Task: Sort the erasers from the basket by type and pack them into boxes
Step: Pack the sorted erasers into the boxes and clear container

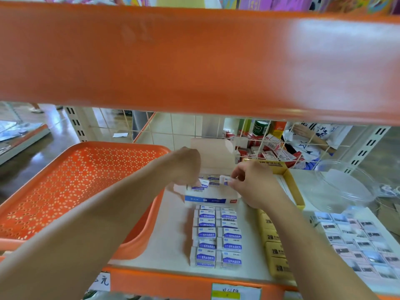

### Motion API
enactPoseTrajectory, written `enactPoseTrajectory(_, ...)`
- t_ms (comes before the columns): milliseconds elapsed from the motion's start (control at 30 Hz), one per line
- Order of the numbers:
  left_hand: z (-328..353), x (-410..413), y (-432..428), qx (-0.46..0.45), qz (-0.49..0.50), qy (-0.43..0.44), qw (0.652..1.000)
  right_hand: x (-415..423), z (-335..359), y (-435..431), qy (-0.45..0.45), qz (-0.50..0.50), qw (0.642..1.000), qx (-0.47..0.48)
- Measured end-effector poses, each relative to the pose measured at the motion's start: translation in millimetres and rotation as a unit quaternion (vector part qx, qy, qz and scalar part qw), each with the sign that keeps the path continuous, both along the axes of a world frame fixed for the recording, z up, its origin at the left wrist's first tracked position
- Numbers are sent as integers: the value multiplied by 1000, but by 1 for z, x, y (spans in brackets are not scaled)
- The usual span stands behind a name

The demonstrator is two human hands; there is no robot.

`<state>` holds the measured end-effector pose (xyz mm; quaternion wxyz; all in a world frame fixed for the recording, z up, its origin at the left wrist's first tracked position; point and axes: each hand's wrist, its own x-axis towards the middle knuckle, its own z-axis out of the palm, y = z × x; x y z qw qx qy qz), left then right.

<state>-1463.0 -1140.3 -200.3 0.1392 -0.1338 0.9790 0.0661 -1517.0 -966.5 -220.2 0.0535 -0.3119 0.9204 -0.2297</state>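
An open white-and-blue box (207,197) with its lid flap up stands on the shelf, several blue-sleeved erasers inside. My left hand (187,164) pinches one blue-and-white eraser (202,184) over the box's left side. My right hand (252,182) pinches another eraser (225,180) over its right side. In front of the box, two rows of several blue "ERASER" erasers (217,236) lie on the shelf. A column of yellow 2B erasers (273,241) lies to their right. The orange perforated basket (71,187) at left shows no erasers.
An orange upper shelf edge (194,61) hangs close overhead. A yellow box (291,182) sits right of the white box, a clear plastic lid (344,187) beyond it. Small pastel erasers (359,243) lie at right. Behind the wire grid (249,135), red boxes and another person.
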Motion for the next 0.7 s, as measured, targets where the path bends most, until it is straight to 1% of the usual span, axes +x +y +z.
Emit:
enactPoseTrajectory(100,-5,-9,4,63,13,14,998,-10,-8,-12,19,-25,998,48)
enactPoseTrajectory(200,-16,-18,11,95,22,0,995,-17,-19,-19,30,-38,994,96)
enactPoseTrajectory(300,-29,-27,15,60,23,-35,997,-20,-26,-22,64,-33,990,122)
enactPoseTrajectory(367,-34,-30,16,47,17,-38,998,-25,-31,-23,86,-30,988,122)
enactPoseTrajectory(533,-32,-30,15,42,15,-15,999,-36,-43,-21,77,-39,987,133)
enactPoseTrajectory(700,-31,-30,17,21,-7,-20,1000,-35,-43,-19,59,-27,993,103)
